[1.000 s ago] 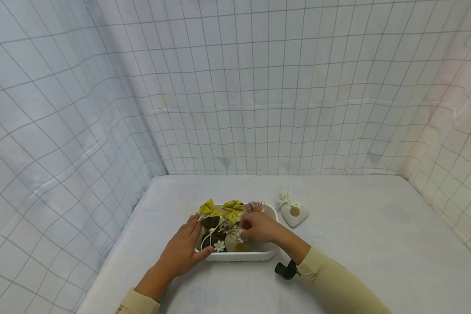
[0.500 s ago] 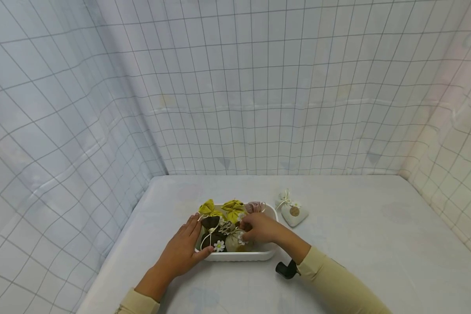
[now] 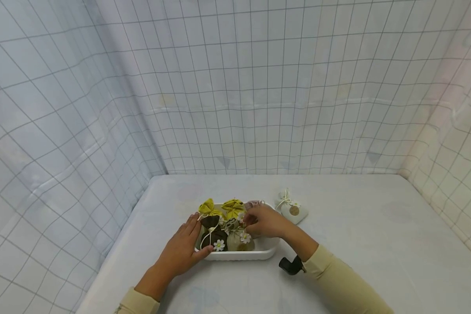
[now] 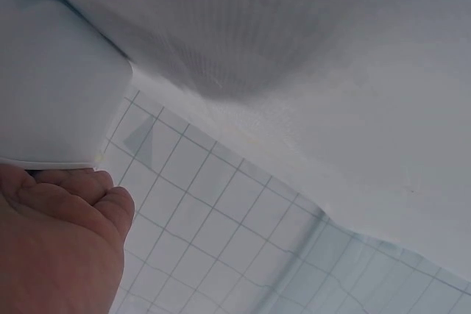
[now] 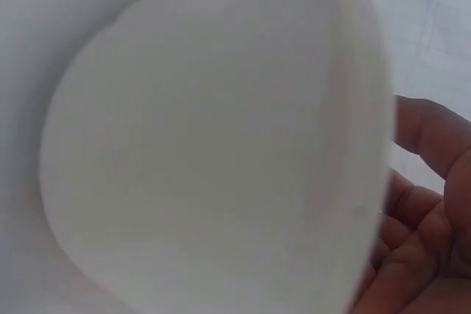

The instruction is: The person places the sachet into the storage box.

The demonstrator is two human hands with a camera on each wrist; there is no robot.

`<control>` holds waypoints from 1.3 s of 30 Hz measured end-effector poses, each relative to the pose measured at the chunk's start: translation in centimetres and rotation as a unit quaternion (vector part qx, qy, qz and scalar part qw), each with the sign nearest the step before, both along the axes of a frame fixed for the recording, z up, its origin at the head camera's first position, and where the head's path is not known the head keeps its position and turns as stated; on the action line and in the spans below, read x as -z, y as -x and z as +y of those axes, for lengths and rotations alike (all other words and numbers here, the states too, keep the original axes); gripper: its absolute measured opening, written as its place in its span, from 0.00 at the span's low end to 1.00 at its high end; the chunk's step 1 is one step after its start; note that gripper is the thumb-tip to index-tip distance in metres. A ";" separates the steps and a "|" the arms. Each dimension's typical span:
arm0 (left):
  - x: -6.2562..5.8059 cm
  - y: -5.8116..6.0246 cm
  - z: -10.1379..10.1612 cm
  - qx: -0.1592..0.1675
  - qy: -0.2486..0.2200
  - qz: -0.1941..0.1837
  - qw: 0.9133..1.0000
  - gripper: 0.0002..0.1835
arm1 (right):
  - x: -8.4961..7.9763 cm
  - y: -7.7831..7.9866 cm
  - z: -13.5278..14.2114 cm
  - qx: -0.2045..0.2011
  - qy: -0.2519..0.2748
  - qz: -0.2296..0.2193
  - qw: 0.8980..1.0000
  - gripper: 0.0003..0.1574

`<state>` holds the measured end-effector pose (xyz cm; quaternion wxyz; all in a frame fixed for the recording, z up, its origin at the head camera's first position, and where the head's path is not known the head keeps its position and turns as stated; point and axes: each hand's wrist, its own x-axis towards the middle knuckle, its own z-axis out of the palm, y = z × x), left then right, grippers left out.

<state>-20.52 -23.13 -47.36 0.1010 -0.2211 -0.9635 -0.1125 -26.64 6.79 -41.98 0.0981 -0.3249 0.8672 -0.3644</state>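
A white tray (image 3: 239, 256) holds several drawstring pouches: two with yellow tops (image 3: 233, 207), a dark brown one (image 3: 213, 239), a beige one (image 3: 237, 241) with a white flower, and a pink one (image 3: 253, 203) partly behind my right hand. My left hand (image 3: 184, 246) rests on the tray's left side, fingers stretched along the rim and thumb over the front edge. Over the pouches, my right hand (image 3: 266, 222) has bent fingers and thumb beside the beige pouch's neck; I cannot tell whether they pinch it. In the right wrist view, the tray wall (image 5: 213, 145) covers much of that hand.
Just beyond the tray's back right corner lies a pale heart-shaped pouch (image 3: 293, 212) with a round tan patch. A black wrist camera (image 3: 291, 265) sits under the right sleeve (image 3: 333, 274). Grid-patterned cloth walls (image 3: 274, 109) surround the white tabletop (image 3: 369, 235).
My right hand has shifted slightly right and away from me, uncovering more of the beige pouch. That pouch and its flower have turned a little to the right. The left hand stays in place.
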 end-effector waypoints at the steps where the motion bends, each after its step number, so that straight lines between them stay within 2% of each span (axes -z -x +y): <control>1: 0.0 0.0 0.0 0.000 -0.001 -0.001 1.000 0.49 | -0.2 0.0 0.2 0.002 0.004 0.000 1.000 0.08; 8: -0.1 0.0 0.0 -0.002 -0.001 -0.005 1.000 0.49 | -1.3 0.3 1.8 0.019 0.021 -0.023 0.999 0.11; 16: 0.0 0.0 0.0 -0.003 -0.002 -0.006 1.000 0.50 | -2.0 0.8 4.0 0.058 0.000 -0.024 0.998 0.11; 22: 0.1 0.0 0.0 -0.003 -0.003 -0.004 1.000 0.50 | -2.1 2.3 6.2 0.090 -0.038 -0.016 0.995 0.13; 28: 0.1 -0.1 0.0 -0.003 -0.003 -0.006 1.000 0.50 | -1.7 3.9 8.5 0.136 -0.055 -0.059 0.987 0.16; 34: 0.0 -0.1 0.0 -0.006 -0.002 -0.014 1.000 0.50 | -1.7 5.0 10.6 0.154 -0.079 -0.042 0.984 0.16; 39: 0.1 0.0 0.0 -0.003 -0.004 -0.010 1.000 0.50 | -0.9 6.3 12.2 0.169 -0.079 -0.053 0.981 0.17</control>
